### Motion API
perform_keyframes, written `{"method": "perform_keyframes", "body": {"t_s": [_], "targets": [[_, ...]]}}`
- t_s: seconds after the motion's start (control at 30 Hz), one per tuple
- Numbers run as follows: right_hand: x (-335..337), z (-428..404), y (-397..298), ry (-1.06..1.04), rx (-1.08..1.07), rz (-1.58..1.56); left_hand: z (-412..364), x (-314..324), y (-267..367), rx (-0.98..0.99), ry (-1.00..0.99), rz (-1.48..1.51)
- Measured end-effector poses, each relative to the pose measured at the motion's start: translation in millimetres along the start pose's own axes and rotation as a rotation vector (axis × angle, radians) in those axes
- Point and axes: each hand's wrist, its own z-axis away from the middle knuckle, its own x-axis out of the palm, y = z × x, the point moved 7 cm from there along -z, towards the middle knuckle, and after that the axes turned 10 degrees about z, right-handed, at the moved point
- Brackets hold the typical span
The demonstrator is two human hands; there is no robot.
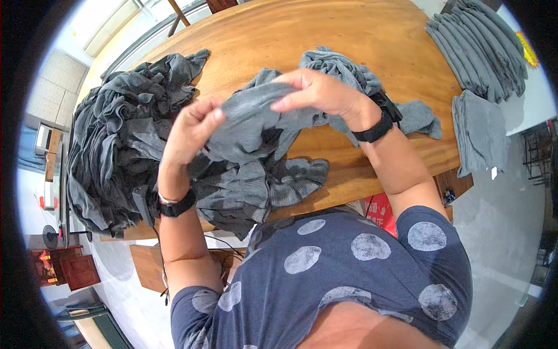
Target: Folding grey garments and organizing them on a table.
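Note:
Between my hands a grey knit garment point(250, 109) is stretched above the wooden table point(348, 28). My left hand point(192, 126) pinches its left end, thumb on top. My right hand point(314, 91) grips the other end between thumb and fingers, slightly blurred. The lower part of the cloth hangs down onto other fabric. Below it lie dark grey pieces with ribbed bands point(257, 187). Left of my left hand is a large crumpled heap of dark grey garments point(117, 131). Beyond my right wrist sits a lighter grey bunched garment point(335, 65), partly hidden by that hand.
At the far right stands a row of folded grey garments point(475, 48) beside a yellow object point(527, 49). A folded grey piece point(479, 131) hangs over the table's right edge. Straps with devices are on both wrists, and a cable point(159, 244) runs along my left forearm.

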Motion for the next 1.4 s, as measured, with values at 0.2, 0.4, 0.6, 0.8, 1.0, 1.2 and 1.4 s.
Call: {"method": "perform_keyframes", "body": {"t_s": [0.2,0.4,0.6,0.8,1.0,1.2,1.4], "targets": [[-25.3,-0.4,7.7,0.274,-0.055,-0.338,20.5,4.1,-17.4,-0.131,-0.003,0.000],[-11.5,-5.3,6.8,0.282,-0.149,-0.723,16.3,15.4,-15.9,-0.128,0.331,0.329],[-10.2,-8.8,18.9,0.361,-0.046,-0.664,18.5,27.9,-10.9,-0.106,0.491,0.662],[-21.5,-3.0,10.9,0.287,-0.091,-0.625,25.4,11.8,-13.5,-0.140,0.197,0.239],[-23.1,-4.7,14.0,0.283,-0.097,-0.626,31.7,5.3,-19.3,-0.133,0.351,0.291],[-26.3,6.9,11.9,0.560,0.058,-0.492,34.6,-17.0,-14.5,0.042,0.557,0.329],[-26.2,5.2,2.3,0.415,0.076,-0.319,49.6,-58.9,-1.7,0.217,0.717,0.319]]}}
